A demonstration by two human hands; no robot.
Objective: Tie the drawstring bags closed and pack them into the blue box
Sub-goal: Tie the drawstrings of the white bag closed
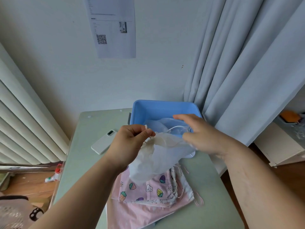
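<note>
Head view: left hand (132,139) pinches the gathered neck of a sheer white bag (156,156) hanging below it, just before the blue box (165,108). Right hand (199,133) sits beside the bag's rim, fingers extended; I cannot tell if it grips. Hold the pinch firm and draw the cord (146,125) away from it, evenly.

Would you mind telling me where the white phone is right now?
The white phone lies on the table, left of centre in the head view, just left of the left hand and near the blue box's left wall.
</note>
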